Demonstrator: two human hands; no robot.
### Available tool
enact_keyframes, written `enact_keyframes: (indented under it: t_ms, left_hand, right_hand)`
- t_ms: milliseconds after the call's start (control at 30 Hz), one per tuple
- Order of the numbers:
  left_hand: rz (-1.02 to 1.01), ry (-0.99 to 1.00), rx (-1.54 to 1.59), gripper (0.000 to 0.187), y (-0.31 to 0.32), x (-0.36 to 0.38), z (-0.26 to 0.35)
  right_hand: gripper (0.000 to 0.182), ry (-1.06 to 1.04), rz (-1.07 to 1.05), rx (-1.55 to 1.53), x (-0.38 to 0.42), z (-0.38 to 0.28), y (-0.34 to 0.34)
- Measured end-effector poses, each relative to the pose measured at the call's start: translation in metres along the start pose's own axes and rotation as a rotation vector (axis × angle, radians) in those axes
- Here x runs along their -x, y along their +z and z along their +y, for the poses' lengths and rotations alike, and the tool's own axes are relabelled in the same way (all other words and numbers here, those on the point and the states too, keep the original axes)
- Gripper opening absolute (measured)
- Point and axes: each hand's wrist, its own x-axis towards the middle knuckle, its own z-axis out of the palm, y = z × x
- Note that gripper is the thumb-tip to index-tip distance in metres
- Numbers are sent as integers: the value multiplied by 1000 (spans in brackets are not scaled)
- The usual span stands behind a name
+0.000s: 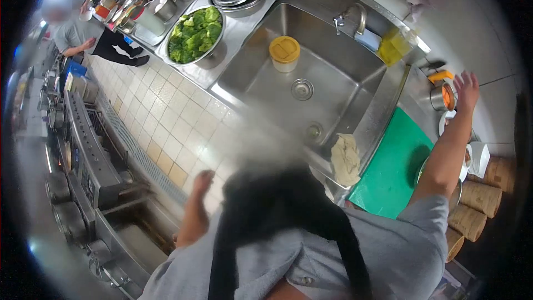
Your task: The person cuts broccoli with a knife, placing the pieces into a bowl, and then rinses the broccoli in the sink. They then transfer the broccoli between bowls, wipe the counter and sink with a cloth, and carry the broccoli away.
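Both of your hands are empty: your right hand (466, 88) is spread open, fingers splayed, above a small metal pot (442, 97) past the green cutting board (388, 169). Your left hand (202, 180) hangs loosely curled over the tiled floor (166, 116), well apart from the sink (333, 72).

**Hidden, cropped, blurred**

Grey smear (261, 144) veiled the floor tiles and the sink's (266, 72) front rim. Left hand (202, 180) was soft, fingers indistinct, grip unreadable. Right arm covered part of a bowl (463, 169) by the green board (388, 172). Co-worker (72, 30) far off, blurred. Bamboo steamers (480, 197) ran into the dark frame edge w/ stack count unclear.
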Motion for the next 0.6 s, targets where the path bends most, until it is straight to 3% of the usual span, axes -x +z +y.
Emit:
enact_keyframes:
  t_ms: [100, 133, 233, 300, 400, 600]
  left_hand:
    - [-43, -55, -6, 37, 1, -11, -23]
    - [-39, -56, 0, 37, 0, -8, -28]
    - [-85, -183, -102, 39, 1, -6, -38]
    - [-152, -79, -161, 40, -5, -34, -81]
    - [-170, -136, -289, 40, -5, -37, -49]
    - [-184, 268, -315, 40, -6, -93, -24]
  right_hand:
    - [51, -122, -160, 292, 35, 39, -42]
    - [48, -43, -94, 228, 95, 17, -23]
    - [47, 15, -13, 234, 169, 49, -50]
    - [49, 71, -4, 286, 230, 66, -63]
    - [51, 202, 44, 255, 313, 81, -79]
    - [50, 326, 356, 538, 363, 126, -134]
